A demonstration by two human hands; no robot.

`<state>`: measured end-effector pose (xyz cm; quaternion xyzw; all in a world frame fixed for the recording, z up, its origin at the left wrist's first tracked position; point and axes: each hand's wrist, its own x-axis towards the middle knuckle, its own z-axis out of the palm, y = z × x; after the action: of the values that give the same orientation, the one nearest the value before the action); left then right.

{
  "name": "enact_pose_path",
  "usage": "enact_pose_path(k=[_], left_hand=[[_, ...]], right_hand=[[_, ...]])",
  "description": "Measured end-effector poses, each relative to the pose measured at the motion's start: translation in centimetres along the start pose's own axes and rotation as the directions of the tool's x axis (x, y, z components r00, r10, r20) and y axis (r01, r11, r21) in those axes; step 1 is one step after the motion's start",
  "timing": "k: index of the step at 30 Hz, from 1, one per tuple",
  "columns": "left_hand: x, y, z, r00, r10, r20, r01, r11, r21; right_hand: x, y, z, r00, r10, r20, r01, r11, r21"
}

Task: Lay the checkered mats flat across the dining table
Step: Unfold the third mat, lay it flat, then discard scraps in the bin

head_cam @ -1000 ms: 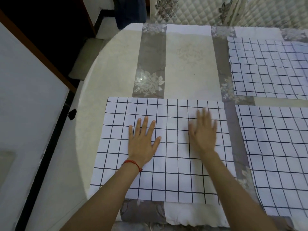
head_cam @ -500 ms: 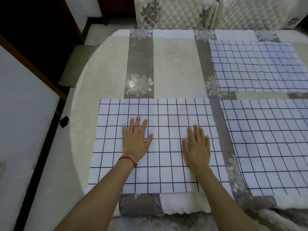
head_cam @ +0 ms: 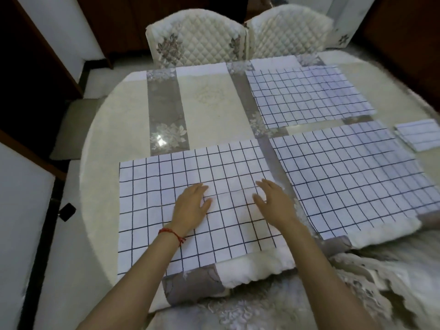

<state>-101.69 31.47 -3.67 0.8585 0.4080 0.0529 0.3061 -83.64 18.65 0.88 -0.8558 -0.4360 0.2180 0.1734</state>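
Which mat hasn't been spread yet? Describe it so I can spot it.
Start at the dining table and follow its right side past the two spread checkered mats. At the frame's right edge lies the folded checkered mat. Unlike the three mats laid open, it is a small folded stack.

Near checkered mat: white, thin black grid. Two further spread mats and a folded mat: same white with black lines. Tablecloth: cream with grey floral-motif bands. Chair covers: white quilted diamonds, grey leaf print. Wrist string: red.
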Motion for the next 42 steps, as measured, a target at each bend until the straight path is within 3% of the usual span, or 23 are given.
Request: enact_pose_path(k=[9, 16, 22, 27, 30, 34, 39, 42], left_hand=[[-3.7, 9.9, 0.3, 0.963, 0.237, 0.130, -0.231, 0.971, -0.063], [-8.9, 19.2, 3.6, 0.879, 0.418, 0.231, -0.412, 0.908, -0.077], [-16.6, 29.9, 9.0, 0.767, 0.594, 0.243, -0.586, 0.802, -0.114], [-24.3, 36.5, 17.7, 0.584, 0.693, 0.423, -0.691, 0.698, -0.188], [-27.9, 37.6, 23.5, 0.568, 0.595, 0.568, -0.589, 0.777, -0.224], [-30.0, 36.3, 29.1, 0.572, 0.303, 0.762, -0.340, 0.933, -0.116], [-28.1, 34.8, 34.4, 0.606, 0.097, 0.789, -0.187, 0.982, 0.023], [-26.6, 35.7, 37.7, 0.577, -0.061, 0.814, -0.008, 0.997, 0.080]], right_hand=[[-11.2, 4.2, -6.2, 0.966, 0.064, -0.250, -0.050, 0.997, 0.061], [-22.7, 12.0, -9.3, 0.871, 0.259, -0.418, -0.213, 0.965, 0.155], [-36.2, 20.0, -9.4, 0.748, 0.447, -0.491, -0.352, 0.894, 0.276], [-47.9, 27.5, -5.5, 0.620, 0.678, -0.395, -0.486, 0.727, 0.485], [-54.0, 30.9, -2.2, 0.519, 0.810, -0.274, -0.544, 0.560, 0.625], [-60.1, 34.2, 1.5, 0.368, 0.926, -0.085, -0.557, 0.292, 0.778], [-64.0, 38.8, 3.9, 0.231, 0.969, 0.085, -0.575, 0.066, 0.816], [-64.7, 42.2, 4.0, 0.178, 0.968, 0.180, -0.584, -0.043, 0.811]])
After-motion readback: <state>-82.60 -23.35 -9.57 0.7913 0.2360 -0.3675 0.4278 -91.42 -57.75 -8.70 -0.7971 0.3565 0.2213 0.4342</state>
